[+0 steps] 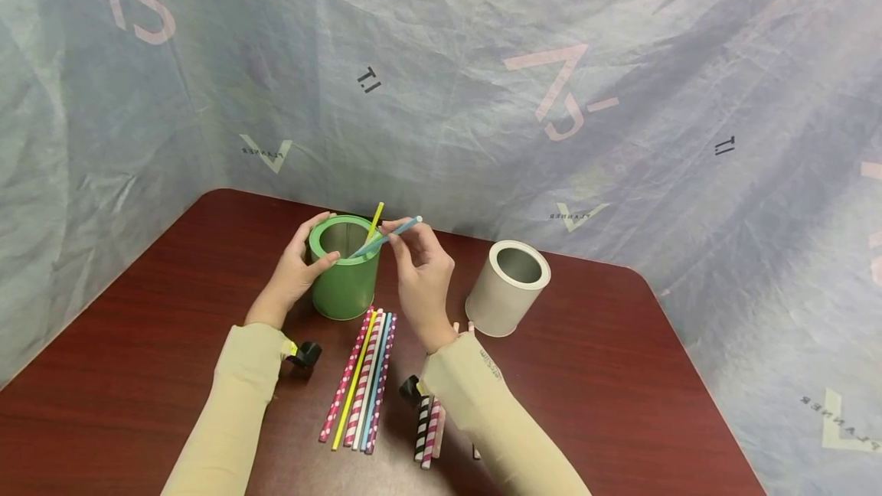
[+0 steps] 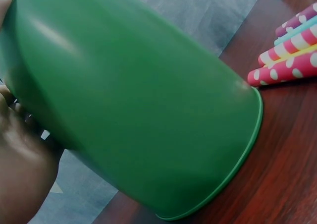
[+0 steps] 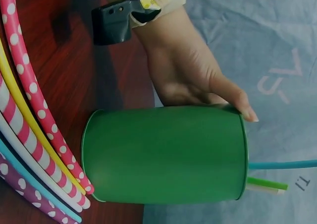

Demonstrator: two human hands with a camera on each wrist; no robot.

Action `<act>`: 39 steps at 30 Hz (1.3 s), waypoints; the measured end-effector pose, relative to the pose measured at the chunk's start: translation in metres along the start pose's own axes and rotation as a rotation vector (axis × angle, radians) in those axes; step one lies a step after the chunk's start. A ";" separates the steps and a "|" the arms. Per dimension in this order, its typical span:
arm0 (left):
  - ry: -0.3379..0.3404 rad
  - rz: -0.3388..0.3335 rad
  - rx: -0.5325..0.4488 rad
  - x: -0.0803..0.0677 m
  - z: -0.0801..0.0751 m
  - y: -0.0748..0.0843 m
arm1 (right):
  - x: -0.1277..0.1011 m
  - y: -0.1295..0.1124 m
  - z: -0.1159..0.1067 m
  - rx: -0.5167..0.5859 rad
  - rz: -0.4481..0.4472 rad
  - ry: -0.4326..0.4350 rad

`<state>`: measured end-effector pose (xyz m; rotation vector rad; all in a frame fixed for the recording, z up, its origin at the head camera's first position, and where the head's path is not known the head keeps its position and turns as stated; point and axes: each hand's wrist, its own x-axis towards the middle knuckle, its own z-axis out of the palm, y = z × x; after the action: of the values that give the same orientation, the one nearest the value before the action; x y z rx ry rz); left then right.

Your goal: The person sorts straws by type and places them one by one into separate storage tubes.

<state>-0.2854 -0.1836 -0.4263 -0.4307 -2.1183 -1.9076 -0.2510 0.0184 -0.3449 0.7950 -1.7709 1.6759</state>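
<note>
My left hand grips the green can from its left side, thumb at the rim. The can stands upright on the table. Above its right rim, my right hand pinches a blue paper straw, which slants with its lower end inside the mouth. A yellow-green straw leans out of the same can. In the right wrist view, the left hand wraps the can's side, and a pale straw also pokes out of it. The right hand's fingers do not show there.
Nearer me lies a row of patterned paper straws, pink, yellow, white, blue and purple. More striped straws lie partly under the right forearm. A cream can stands to the right. Cloth hangs behind the dark red table.
</note>
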 end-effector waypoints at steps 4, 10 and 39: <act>0.000 -0.003 0.008 0.000 -0.001 0.001 | 0.001 0.004 0.006 -0.050 0.003 -0.032; 0.000 -0.012 0.019 -0.001 -0.001 0.000 | 0.000 0.012 0.014 -0.078 0.003 -0.059; -0.004 -0.012 0.036 0.000 0.000 0.002 | -0.005 0.035 0.022 -0.307 0.178 -0.168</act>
<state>-0.2845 -0.1834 -0.4242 -0.4154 -2.1590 -1.8739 -0.2735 -0.0017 -0.3729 0.6705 -2.2060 1.4259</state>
